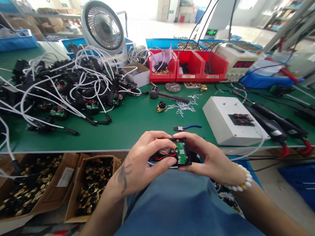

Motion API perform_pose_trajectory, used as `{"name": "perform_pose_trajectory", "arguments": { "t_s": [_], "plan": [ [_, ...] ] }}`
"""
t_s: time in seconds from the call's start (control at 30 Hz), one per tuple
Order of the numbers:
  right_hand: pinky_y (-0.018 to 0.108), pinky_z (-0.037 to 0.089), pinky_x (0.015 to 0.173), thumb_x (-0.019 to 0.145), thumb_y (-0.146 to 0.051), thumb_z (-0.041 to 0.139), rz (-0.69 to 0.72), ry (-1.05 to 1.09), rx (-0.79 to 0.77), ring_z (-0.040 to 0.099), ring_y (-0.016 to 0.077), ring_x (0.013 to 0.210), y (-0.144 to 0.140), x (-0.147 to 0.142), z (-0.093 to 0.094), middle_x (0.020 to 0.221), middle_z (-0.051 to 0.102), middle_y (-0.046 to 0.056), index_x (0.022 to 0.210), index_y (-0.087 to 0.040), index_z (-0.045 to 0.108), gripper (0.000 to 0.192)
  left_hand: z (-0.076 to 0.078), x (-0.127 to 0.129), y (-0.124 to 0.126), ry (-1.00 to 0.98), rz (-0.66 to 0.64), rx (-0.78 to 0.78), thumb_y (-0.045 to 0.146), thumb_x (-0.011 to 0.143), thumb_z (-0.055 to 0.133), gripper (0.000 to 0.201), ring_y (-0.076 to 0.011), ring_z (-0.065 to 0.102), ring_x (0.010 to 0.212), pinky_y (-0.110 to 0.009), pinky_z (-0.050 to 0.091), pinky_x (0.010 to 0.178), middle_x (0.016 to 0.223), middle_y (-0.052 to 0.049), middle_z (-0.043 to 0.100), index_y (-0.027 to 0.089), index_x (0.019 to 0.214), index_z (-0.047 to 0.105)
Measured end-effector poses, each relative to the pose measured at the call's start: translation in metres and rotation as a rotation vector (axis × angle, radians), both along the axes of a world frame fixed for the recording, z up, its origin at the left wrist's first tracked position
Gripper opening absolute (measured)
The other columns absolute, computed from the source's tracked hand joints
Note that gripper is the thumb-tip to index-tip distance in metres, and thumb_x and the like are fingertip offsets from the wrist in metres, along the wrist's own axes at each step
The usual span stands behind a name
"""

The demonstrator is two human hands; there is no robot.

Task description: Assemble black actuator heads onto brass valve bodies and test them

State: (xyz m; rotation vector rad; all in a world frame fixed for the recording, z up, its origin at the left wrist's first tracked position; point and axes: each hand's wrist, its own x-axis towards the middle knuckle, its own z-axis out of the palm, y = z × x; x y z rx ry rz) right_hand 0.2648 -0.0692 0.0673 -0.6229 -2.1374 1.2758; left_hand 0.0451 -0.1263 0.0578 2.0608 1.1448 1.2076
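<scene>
Held over the lap, just in front of the near edge of the green table [136,122]: a small black housing [175,155] with a green circuit board [182,154] and red wires showing inside. Left hand [145,159], fingers [158,136] curled over the top and thumb pressed along the near side, clamped on the housing; right hand [209,157], fingers closed around the opposite end, a white bead bracelet [242,178] at the wrist. On the table just beyond the hands, blue-handled pliers [187,127]; to the right, a white box [233,123] with a black-and-red terminal block on top and a white cable running off its edge. Further back, a scatter of small metal clips [183,106], a brass part [161,106] and a black-handled tool [167,94]. Left half of the table heaped with black units and tangled white cables [63,84]. Behind the heap, a white desk fan [103,27] facing forward; right of it, a small cardboard box [136,74], three red bins [188,65] in a row, then a power supply with a red display [239,61]. Blue trays [9,43] along the far edge. Under the table on the left, cardboard cartons of brass parts [92,184]. At the right, black probes with red tips [282,129] lying on the table edge. Beyond, a bright workshop floor with shelving and stacked boxes, blurred by glare.
</scene>
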Motion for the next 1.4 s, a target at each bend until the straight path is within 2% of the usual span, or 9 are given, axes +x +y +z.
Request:
{"name": "perform_pose_trajectory", "arguments": {
  "t_s": [0.23, 0.43, 0.53, 0.63, 0.77, 0.9, 1.03, 1.2, 1.4],
  "plan": [
    [0.023, 0.054, 0.091, 0.081, -0.028, 0.077, 0.052, -0.188, 0.147, 0.066, 0.0141, 0.101, 0.01, -0.014, 0.0, 0.117, 0.065, 0.002, 0.131, -0.022, 0.051, 0.056, -0.005, -0.01, 0.002, -0.017, 0.006, -0.128, 0.028, 0.097, 0.056, 0.007, -0.0184, 0.058, 0.107, -0.032, 0.048, 0.094, 0.112, -0.005, 0.061, 0.023, 0.098, 0.061],
    [0.029, 0.052, 0.096, 0.08, -0.037, 0.077, 0.105, -0.252, 0.116, 0.064, 0.0177, 0.108, 0.033, -0.029, -0.001, 0.13, 0.061, 0.006, 0.142, -0.023, 0.044, 0.072, -0.017, -0.013, 0.012, -0.086, 0.217, -0.098, 0.028, 0.098, 0.05, 0.013, -0.0165, 0.059, 0.095, -0.028, 0.05, 0.081, 0.104, -0.004, 0.062, 0.021, 0.09, 0.057],
    [0.032, 0.055, 0.091, 0.079, -0.045, 0.076, -0.171, -0.419, 0.121, 0.065, 0.0203, 0.106, 0.073, -0.045, -0.003, 0.132, 0.059, 0.011, 0.153, -0.017, 0.026, 0.094, -0.03, -0.018, 0.029, 0.048, 0.43, -0.05, 0.026, 0.097, 0.047, 0.014, -0.0183, 0.06, 0.097, -0.03, 0.05, 0.083, 0.101, -0.005, 0.064, 0.02, 0.089, 0.056],
    [0.039, 0.051, 0.092, 0.092, -0.047, 0.06, -0.562, -0.628, 0.223, 0.064, 0.0254, 0.102, 0.12, -0.067, -0.011, 0.115, 0.065, 0.016, 0.152, -0.007, 0.027, 0.08, -0.045, -0.024, 0.051, 0.178, 0.544, -0.07, 0.023, 0.095, 0.049, 0.014, -0.0193, 0.06, 0.089, -0.032, 0.049, 0.082, 0.092, -0.005, 0.063, 0.02, 0.084, 0.056],
    [0.046, 0.048, 0.091, 0.091, -0.056, 0.06, -0.62, -0.782, 0.243, 0.062, 0.0335, 0.106, 0.152, -0.096, -0.033, 0.111, 0.065, 0.019, 0.139, -0.011, 0.05, 0.067, -0.052, -0.026, 0.06, 0.327, 0.63, -0.139, 0.03, 0.097, 0.048, 0.022, -0.0231, 0.06, 0.086, -0.035, 0.049, 0.08, 0.088, -0.007, 0.062, 0.019, 0.085, 0.062],
    [0.049, 0.046, 0.096, 0.091, -0.05, 0.064, -0.583, -0.831, 0.318, 0.059, 0.0281, 0.11, 0.145, -0.11, -0.051, 0.121, 0.06, 0.015, 0.129, -0.015, 0.056, 0.053, -0.038, -0.015, 0.038, 0.473, 0.754, -0.157, 0.051, 0.095, 0.052, 0.043, -0.0331, 0.058, 0.099, -0.044, 0.048, 0.084, 0.11, -0.017, 0.062, 0.016, 0.118, 0.064],
    [0.048, 0.045, 0.1, 0.092, -0.035, 0.065, -0.492, -0.732, 0.362, 0.056, 0.0241, 0.113, 0.129, -0.108, -0.057, 0.121, 0.059, 0.009, 0.119, -0.015, 0.06, 0.034, -0.032, 0.006, 0.032, 0.626, 0.731, -0.292, 0.049, 0.089, 0.063, 0.054, -0.0375, 0.062, 0.093, -0.047, 0.05, 0.079, 0.11, -0.021, 0.064, 0.012, 0.129, 0.061],
    [0.045, 0.046, 0.096, 0.083, -0.026, 0.065, -0.56, -0.455, 0.223, 0.06, 0.0255, 0.105, 0.112, -0.084, -0.057, 0.119, 0.059, 0.013, 0.118, -0.013, 0.053, 0.04, -0.053, 0.016, 0.062, 0.488, 0.748, -0.292, 0.032, 0.079, 0.078, 0.059, -0.0439, 0.056, 0.111, -0.055, 0.047, 0.089, 0.131, -0.026, 0.057, 0.012, 0.132, 0.059],
    [0.036, 0.054, 0.075, 0.079, -0.046, 0.06, -0.493, -0.072, -0.165, 0.064, 0.0231, 0.094, 0.053, -0.028, -0.039, 0.117, 0.063, 0.015, 0.124, -0.018, 0.048, 0.055, -0.06, -0.008, 0.067, 0.101, 0.647, -0.252, 0.037, 0.088, 0.065, 0.045, -0.0318, 0.058, 0.118, -0.049, 0.044, 0.104, 0.127, -0.014, 0.064, 0.019, 0.129, 0.06]
  ]
}}
